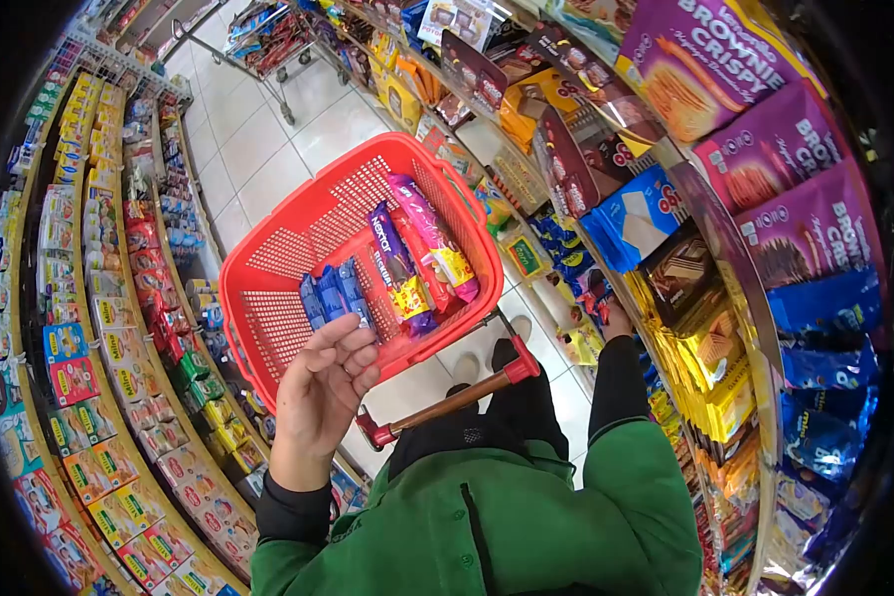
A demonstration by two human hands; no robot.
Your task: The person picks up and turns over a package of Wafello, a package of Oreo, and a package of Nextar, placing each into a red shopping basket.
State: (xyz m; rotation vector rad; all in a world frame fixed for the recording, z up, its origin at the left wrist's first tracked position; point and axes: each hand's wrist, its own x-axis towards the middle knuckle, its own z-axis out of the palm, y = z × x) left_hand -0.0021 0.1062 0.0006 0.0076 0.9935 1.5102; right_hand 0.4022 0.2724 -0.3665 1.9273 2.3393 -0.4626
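Note:
My left hand (330, 377) is raised over the near rim of a red plastic shopping basket (268, 223), fingers loosely bent and apart, with nothing in it. Inside the basket lie several small dark blue packets (334, 290), a purple-and-brown snack pack (392, 260) with a yellow label, and a long pink-purple pack (429, 233). On the right, my right hand (616, 320) reaches low into the shelf, its fingers around a small red and blue snack packet (596, 300). Part of that hand's grip is hidden.
A brown-and-red cart handle (457, 402) sits between the basket and my body. Shelves with boxes (129, 387) line the left side. Purple brownie crisp bags (715, 60) and yellow wafer packs (700, 372) fill the right shelves. Another cart (268, 60) stands farther along the tiled aisle.

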